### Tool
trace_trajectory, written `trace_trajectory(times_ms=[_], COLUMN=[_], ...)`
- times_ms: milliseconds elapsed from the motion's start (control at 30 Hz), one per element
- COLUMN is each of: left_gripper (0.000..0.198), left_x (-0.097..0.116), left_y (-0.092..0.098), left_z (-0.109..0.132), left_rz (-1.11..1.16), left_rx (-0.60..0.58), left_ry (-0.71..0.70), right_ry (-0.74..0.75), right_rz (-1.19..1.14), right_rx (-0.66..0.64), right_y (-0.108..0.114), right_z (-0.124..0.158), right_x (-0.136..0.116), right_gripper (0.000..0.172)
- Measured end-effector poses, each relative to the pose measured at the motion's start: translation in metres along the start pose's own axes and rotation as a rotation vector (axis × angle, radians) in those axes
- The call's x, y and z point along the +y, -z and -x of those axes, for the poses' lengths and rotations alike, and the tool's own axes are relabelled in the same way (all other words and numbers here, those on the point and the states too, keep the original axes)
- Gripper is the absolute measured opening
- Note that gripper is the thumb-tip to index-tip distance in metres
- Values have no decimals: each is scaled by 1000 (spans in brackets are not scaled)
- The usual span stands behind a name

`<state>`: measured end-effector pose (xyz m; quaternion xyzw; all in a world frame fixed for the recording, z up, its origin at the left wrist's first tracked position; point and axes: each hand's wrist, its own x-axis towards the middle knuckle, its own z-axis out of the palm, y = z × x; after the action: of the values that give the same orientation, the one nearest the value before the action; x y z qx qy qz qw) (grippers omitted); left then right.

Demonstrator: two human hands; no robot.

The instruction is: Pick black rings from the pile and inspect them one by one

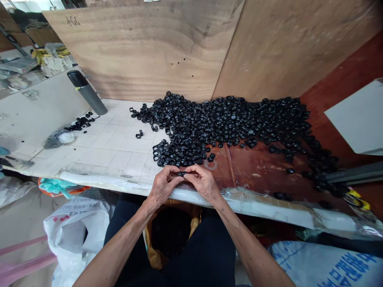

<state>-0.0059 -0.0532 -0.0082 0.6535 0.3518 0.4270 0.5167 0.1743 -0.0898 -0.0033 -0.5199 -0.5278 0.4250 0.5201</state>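
Note:
A small black plastic part (181,173) is pinched between the fingertips of both hands, just above the table's front edge. My left hand (164,184) grips it from one side, thumb and fingers pressed together. From the other side my right hand (202,182) holds it the same way. Fingers cover most of the part, so I cannot tell whether it is one piece or two joined. Right behind the hands spreads a large heap of black plastic rings and caps (209,119), reaching back to the wooden board.
A grey bottle (91,93) with a black lid leans at the left, near a plastic bag (56,138) and a few loose black pieces. Plywood boards (143,52) wall off the back. Below the edge, an open yellow sack (154,255) sits between the legs; white sacks (77,231) flank it.

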Motion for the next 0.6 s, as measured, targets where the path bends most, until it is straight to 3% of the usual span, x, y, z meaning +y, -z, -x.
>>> trace_trajectory(times_ms=[367,600], left_gripper=[19,21], left_x=[-2,-2], left_y=[5,3], left_z=[0,-1], left_rz=[-219,-208], left_rx=[45,25], left_ry=[-249,-297], right_ry=[280,255], right_rz=[164,176], right_rx=[51,53], right_y=[4,0], right_z=[0,-2], right_x=[-2,5], right_gripper=[6,13])
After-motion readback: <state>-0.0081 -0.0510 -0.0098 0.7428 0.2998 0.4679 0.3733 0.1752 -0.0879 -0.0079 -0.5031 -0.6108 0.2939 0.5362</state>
